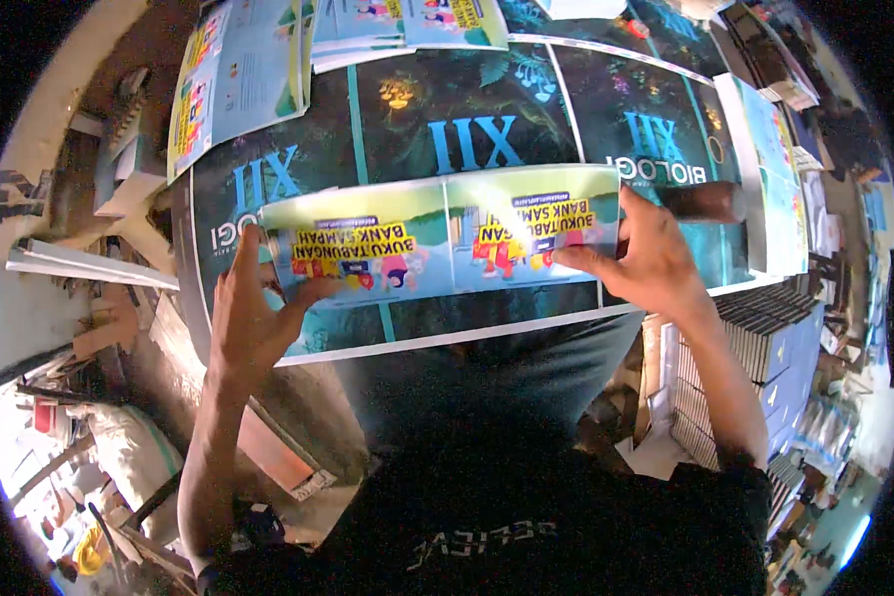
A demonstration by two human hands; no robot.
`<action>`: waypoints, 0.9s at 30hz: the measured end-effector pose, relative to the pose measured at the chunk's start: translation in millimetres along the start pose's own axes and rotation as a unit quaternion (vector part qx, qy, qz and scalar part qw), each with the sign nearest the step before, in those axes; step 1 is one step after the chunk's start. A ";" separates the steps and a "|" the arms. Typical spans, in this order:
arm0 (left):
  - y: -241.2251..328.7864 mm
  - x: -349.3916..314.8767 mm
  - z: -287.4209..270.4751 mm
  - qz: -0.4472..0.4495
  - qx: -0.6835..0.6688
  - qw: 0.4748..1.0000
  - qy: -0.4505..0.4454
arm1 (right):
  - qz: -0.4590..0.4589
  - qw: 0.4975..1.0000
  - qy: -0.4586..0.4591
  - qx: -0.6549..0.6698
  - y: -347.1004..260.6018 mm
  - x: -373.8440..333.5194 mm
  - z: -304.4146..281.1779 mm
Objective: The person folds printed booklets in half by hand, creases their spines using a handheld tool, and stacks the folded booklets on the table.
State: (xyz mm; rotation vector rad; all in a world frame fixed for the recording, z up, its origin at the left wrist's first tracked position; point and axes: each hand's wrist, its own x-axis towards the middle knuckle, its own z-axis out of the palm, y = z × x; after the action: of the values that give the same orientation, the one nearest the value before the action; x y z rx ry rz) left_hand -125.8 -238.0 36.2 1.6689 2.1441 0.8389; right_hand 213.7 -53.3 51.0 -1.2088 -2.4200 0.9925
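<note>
A long strip of printed paper (437, 283) with two colourful booklet-cover designs is held level between my hands. Its print is upside down to me, and glare lies over the middle. At its left end my left hand (253, 323) is closed on it, thumb along the lower front edge and fingers at the side. My right hand (658, 260) grips the right end, its thumb pressed on the printed face and the other fingers partly hidden. I cannot tell whether it is one sheet or several. Beneath lies a large dark printed sheet (487, 94) with blue lettering.
More colourful printed sheets (253, 74) lie at the table's far left, with another stack (765, 169) at the right. A brown rounded object (715, 203) rests beyond my right hand. Tall stacks of bound books (755, 348) stand at lower right. A white sack (129, 452) sits lower left.
</note>
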 end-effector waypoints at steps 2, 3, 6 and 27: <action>-2.5 4.6 -0.6 -0.007 0.048 0.999 -0.016 | 0.032 0.999 -0.033 -0.001 -3.4 8.5 -2.6; -2.7 5.4 -1.2 -0.012 0.051 0.998 -0.019 | 0.057 0.997 -0.059 -0.010 -8.3 13.6 -6.1; 27.7 25.8 -10.7 -0.160 0.123 0.972 -0.123 | 0.057 0.991 -0.101 -0.064 -19.4 23.6 -11.0; 83.5 62.7 99.1 0.149 0.193 0.967 0.071 | 0.141 0.977 0.002 -0.158 -52.1 9.6 -30.1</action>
State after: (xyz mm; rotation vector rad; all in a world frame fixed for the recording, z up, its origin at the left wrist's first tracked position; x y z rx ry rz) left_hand -23.0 -139.2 16.4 2.2317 2.2994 0.6594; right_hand 191.4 -53.8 107.6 -1.6980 -2.5168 0.6849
